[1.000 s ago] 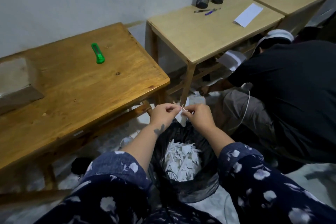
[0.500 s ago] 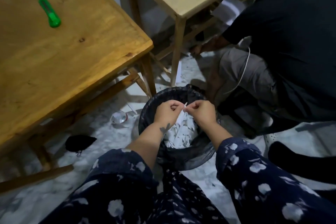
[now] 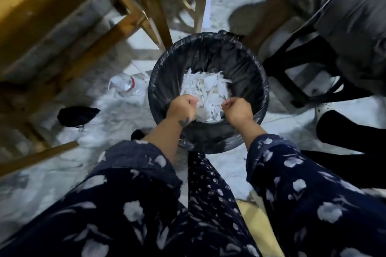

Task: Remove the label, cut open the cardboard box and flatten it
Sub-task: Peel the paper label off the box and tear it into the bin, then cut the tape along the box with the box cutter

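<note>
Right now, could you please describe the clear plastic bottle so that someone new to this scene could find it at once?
Start at the round bin lined with a black bag, full of torn white paper scraps, over which both hands are held. The bottle lies on its side on the pale floor just left of the bin. It is the only see-through thing there; the nearby black pouch is dark and opaque.

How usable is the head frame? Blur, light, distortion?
Head view: motion blur smears the wooden table and floor at left; the bin, paper scraps, left hand and right hand stay fairly sharp. Light is dim and bluish, no glare. Wide-angle stretch enlarges the sleeves at the bottom edge.
</note>
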Available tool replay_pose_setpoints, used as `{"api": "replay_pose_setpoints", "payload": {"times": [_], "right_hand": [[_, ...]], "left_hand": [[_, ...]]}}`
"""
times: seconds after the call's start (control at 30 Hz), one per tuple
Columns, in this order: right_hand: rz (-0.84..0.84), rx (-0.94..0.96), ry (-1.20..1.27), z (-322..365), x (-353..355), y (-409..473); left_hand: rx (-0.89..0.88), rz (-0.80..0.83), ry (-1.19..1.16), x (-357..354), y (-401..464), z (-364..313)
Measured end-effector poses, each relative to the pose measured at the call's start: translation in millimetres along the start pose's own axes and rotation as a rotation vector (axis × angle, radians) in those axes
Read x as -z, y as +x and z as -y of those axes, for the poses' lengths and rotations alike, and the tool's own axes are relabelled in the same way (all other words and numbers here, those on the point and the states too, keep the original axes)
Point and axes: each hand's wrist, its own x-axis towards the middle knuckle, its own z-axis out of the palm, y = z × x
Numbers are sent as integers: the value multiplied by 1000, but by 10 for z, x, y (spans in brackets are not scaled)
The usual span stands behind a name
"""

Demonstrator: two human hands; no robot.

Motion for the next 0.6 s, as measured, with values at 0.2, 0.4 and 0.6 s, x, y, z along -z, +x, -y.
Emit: {"api": "replay_pose_setpoints", "payload": {"times": [0.2, 0.4, 0.6], "right_hand": [[82, 98, -34, 482, 311, -223], [47, 371, -87, 1502, 891, -734], [-45, 666, -110, 2624, 1290, -1423]], "left_hand": [[-25, -42, 4, 400, -218, -456], [-139, -186, -61, 1129, -750, -1140], [-264, -390, -60, 2162, -1324, -1552]]}}
